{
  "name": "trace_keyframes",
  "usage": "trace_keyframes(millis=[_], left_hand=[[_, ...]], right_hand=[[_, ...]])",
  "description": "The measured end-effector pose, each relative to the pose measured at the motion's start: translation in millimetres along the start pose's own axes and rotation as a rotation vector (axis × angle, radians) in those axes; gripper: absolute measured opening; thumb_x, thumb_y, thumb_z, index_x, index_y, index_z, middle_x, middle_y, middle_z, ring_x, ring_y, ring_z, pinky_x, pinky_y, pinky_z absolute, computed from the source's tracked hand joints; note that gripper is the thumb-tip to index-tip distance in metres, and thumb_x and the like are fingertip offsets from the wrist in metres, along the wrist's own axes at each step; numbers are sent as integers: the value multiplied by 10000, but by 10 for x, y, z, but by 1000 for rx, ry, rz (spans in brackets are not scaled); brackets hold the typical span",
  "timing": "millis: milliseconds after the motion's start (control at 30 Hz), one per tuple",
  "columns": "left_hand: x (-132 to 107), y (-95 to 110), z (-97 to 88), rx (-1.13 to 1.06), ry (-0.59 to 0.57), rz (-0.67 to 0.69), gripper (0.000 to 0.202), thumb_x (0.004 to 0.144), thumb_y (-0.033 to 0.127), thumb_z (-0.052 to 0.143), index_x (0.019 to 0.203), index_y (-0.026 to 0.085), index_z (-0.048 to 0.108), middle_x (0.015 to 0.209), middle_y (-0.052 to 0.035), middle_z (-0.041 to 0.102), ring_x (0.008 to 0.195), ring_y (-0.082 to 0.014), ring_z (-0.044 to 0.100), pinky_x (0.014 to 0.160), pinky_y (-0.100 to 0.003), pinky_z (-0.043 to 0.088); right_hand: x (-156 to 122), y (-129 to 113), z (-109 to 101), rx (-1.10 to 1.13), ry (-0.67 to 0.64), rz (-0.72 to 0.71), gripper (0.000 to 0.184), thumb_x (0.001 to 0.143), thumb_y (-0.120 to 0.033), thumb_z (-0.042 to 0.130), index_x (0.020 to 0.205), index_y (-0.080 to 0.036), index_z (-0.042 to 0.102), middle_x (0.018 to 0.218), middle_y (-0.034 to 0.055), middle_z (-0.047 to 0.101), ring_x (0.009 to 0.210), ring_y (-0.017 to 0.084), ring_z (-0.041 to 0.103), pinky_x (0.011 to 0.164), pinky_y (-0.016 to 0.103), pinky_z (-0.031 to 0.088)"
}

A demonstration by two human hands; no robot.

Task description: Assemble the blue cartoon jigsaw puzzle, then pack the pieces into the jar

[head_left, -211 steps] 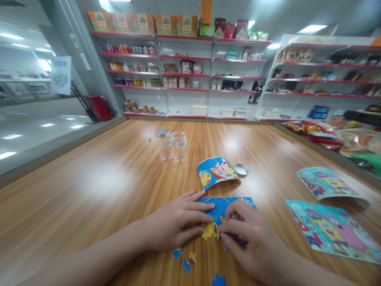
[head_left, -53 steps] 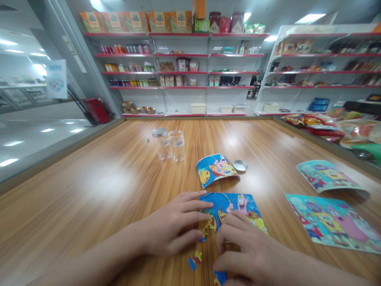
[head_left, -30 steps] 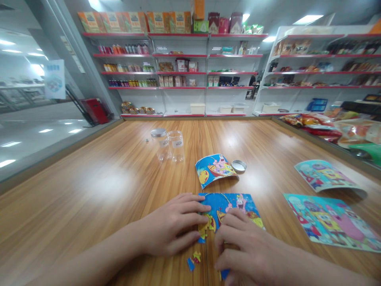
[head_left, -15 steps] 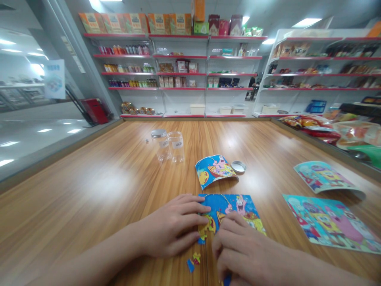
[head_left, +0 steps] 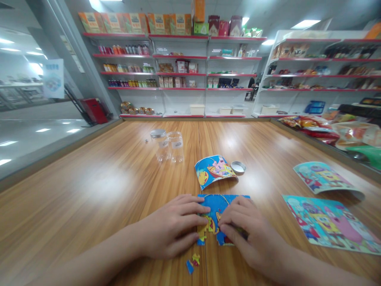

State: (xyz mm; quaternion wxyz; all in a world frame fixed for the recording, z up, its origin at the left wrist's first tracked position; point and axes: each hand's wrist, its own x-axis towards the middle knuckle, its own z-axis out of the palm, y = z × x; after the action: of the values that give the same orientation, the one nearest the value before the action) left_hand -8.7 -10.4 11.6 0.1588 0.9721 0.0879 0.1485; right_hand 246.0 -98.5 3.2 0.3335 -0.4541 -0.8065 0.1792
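One gap-edged puzzle (head_left: pixel 214 204), room leftward; left fingers (head_left: pixel 195 207) splayed atop, right fingers (head_left: pixel 233 215) curled, hold unclear.

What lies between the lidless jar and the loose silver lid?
In the head view, a curved blue picture card lies between the lidless jar and the loose silver lid, much nearer the lid.

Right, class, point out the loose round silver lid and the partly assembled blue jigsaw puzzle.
Loose round silver lid (head_left: pixel 238 167), head view: inner face.
Partly assembled blue jigsaw puzzle (head_left: pixel 214 207), head view: blue area.
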Motion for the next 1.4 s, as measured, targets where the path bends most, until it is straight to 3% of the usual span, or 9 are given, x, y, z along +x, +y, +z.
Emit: trace_keyframes(millis=[133,233,1067,1400], left_hand=[[-4,-10,5,-9,13,9,366,937,228,583,1301,196,610,1380,-103,603,1311,-282,532,1155,-505,423],[0,-15,5,-16,10,8,360,937,219,585,1296,200,609,1379,-100,604,1310,-273,535,1164,-494,417],[4,20,-21,-34,29,2,359,929,212,597,1287,209,614,1364,-113,609,1277,-281,564,1148,-504,432],[11,9,-14,-17,16,11,362,936,205,581,1298,196,608,1365,-119,606,1283,-274,557,1150,-491,433]], right_hand=[[-6,-77,-66,-80,-17,-35,159,902,-75,554,970,-210,603,948,33,625,909,220,514,805,392,370],[-8,-124,-66,-111,-49,-35,118,867,-104,596,926,-204,612,922,33,613,894,225,512,813,409,359],[-7,-170,-31,-122,-133,3,116,914,-163,591,942,-239,673,951,35,580,927,217,507,870,423,346],[-4,-154,-7,-108,-83,-25,153,876,-105,586,970,-211,645,934,37,565,906,216,496,831,409,347]])
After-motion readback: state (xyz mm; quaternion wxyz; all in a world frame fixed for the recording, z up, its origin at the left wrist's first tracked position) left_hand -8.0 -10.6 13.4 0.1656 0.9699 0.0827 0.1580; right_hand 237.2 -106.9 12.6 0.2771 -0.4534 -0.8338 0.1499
